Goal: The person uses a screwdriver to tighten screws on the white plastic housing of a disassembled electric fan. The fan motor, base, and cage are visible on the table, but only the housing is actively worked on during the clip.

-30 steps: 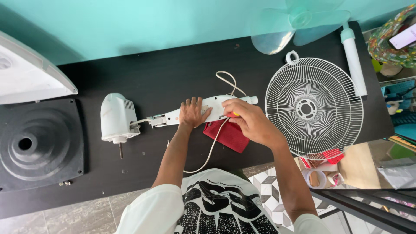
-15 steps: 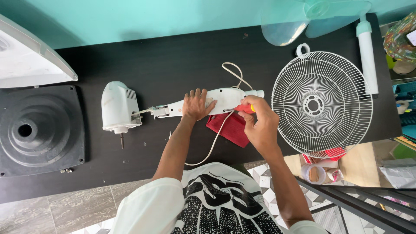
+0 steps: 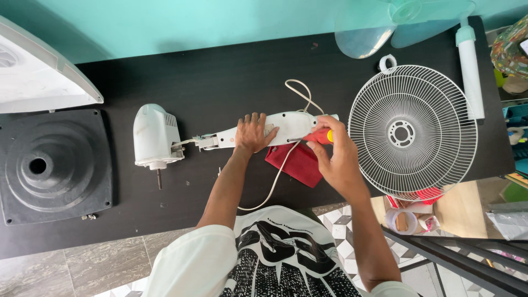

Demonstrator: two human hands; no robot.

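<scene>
Black table (image 3: 231, 71): screwdriver (image 3: 316, 136) lies crosswise (tip left).

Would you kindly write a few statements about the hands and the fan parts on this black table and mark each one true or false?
1. The left hand rests flat on the white fan neck housing. True.
2. The right hand holds a red-handled screwdriver against the housing. True.
3. The wire fan grille lies to the left of the white motor unit. False: it lies far to the right, past the right hand.
4. A red cloth lies on the black table just below the housing. True.
5. The black square base is stacked on the grille. False: it lies by itself at the table's left end.
</scene>
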